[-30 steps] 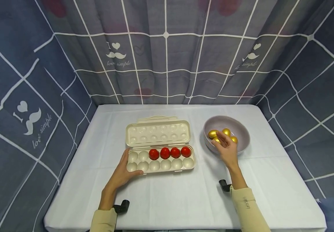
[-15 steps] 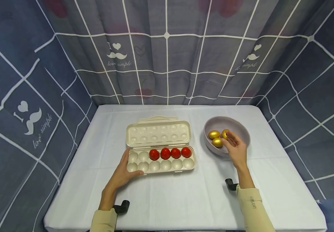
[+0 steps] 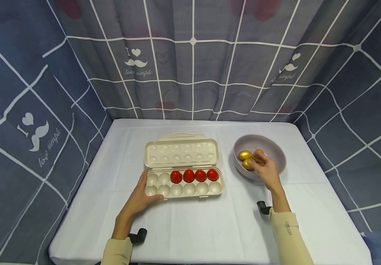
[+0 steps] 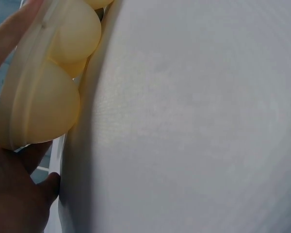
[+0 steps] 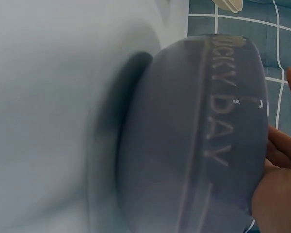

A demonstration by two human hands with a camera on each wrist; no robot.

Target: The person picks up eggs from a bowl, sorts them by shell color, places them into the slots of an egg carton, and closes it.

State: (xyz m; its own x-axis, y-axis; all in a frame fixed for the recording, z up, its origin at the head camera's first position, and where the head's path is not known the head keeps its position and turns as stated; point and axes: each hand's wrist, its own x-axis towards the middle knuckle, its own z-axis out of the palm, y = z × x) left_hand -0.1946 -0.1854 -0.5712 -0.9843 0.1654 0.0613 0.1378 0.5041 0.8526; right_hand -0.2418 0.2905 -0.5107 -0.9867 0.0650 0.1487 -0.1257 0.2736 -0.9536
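Note:
A cream plastic egg box (image 3: 183, 189) lies with its lid (image 3: 181, 152) folded back. Several glossy red, egg-like round pieces (image 3: 188, 176) fill part of the back row of cups. My left hand (image 3: 140, 200) grips the box's left end, thumb along the front edge; the left wrist view shows that hand (image 4: 14, 189) around the end of the box (image 4: 51, 104). Inside the mauve bowl (image 3: 276, 147) lie golden eggs (image 3: 244, 155). My right hand (image 3: 268, 173) reaches over the near rim with bent fingers among the eggs; whether it pinches one is hidden.
A white cloth (image 3: 190, 228) covers the table. Grey-blue checked curtains (image 3: 190, 73) rise behind it and at both sides. The bowl stands to the right of the egg box, with a gap of cloth between them.
My right hand first shifted right within the bowl, then its fingers lowered among the golden eggs. The left hand, egg box and red pieces stay in place.

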